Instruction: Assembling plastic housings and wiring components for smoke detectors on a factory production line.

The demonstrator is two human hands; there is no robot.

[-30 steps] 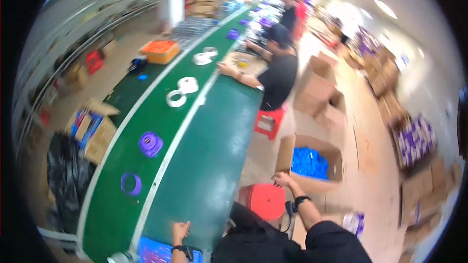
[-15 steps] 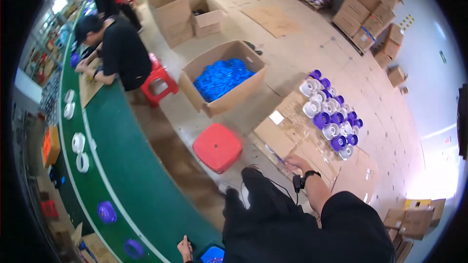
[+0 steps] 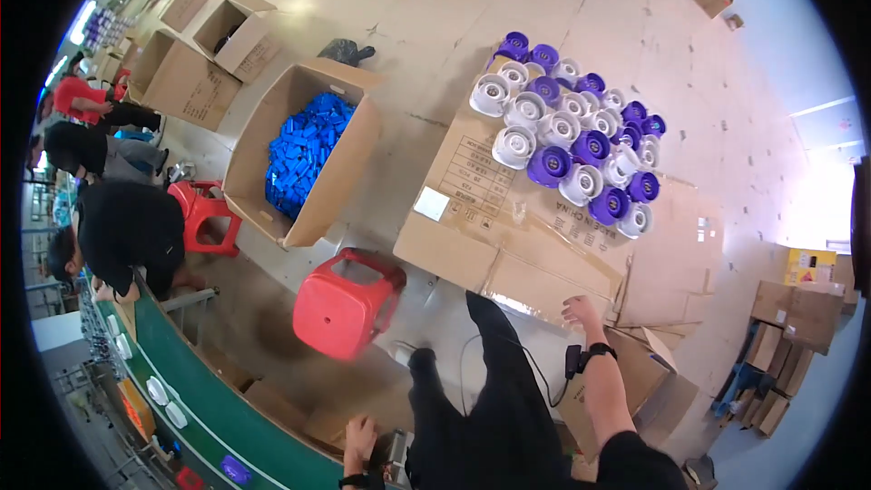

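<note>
My left hand (image 3: 360, 438) is beside the near edge of the green conveyor belt (image 3: 272, 440), fingers curled in, with nothing visible in them. Over the near edge of the flattened cardboard (image 3: 463, 263) is my right hand (image 3: 582, 313), its fingers loosely apart and no object showing in them. A black band with a small dark device (image 3: 590, 358) sits on my right wrist, a cable running from it. Beyond, on the cardboard, stand several rows of round white parts (image 3: 514, 147) and purple parts (image 3: 549, 165).
A red stool (image 3: 340, 313) stands left of my legs. Behind it is a carton (image 3: 336, 181) filled with blue pieces (image 3: 308, 150). People in dark clothing (image 3: 132, 231) work along the belt at the left. An opened carton (image 3: 626, 390) lies beside my right forearm; stacked cartons (image 3: 794, 313) stand farther right.
My view has turned right and sits closer to the cardboard and its parts. The thin dark item by my right hand no longer shows. My left hand has shifted off the belt's surface.
</note>
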